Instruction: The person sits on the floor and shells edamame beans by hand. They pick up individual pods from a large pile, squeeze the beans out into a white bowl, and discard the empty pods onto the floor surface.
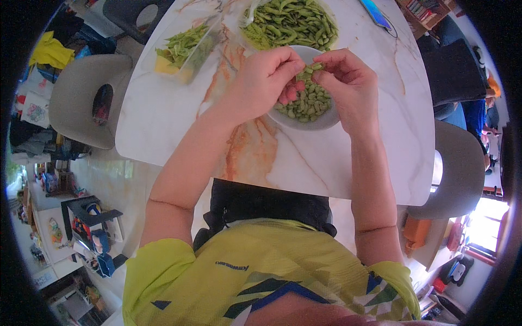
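Observation:
My left hand (pixel 267 81) and my right hand (pixel 350 81) meet over a white bowl (pixel 301 125) and grip a green soybean pod (pixel 312 70) between their fingertips. Shelled green soybeans (pixel 308 104) lie in the bowl beneath the fingers. Just behind the bowl, a clear plastic bag or container holds many whole soybean pods (pixel 291 24). To the left, another clear container or bag (pixel 200 45) holds green empty-looking pods (pixel 183 47) and something yellow. The fingers hide part of the pod and the bowl's back.
All this stands on a white marble-patterned table (pixel 163 118) with rounded corners. A blue phone-like device (pixel 375 14) with a cable lies at the far right. Grey chairs (pixel 77 98) flank the table on both sides. A person (pixel 481 118) is at the right edge of the view.

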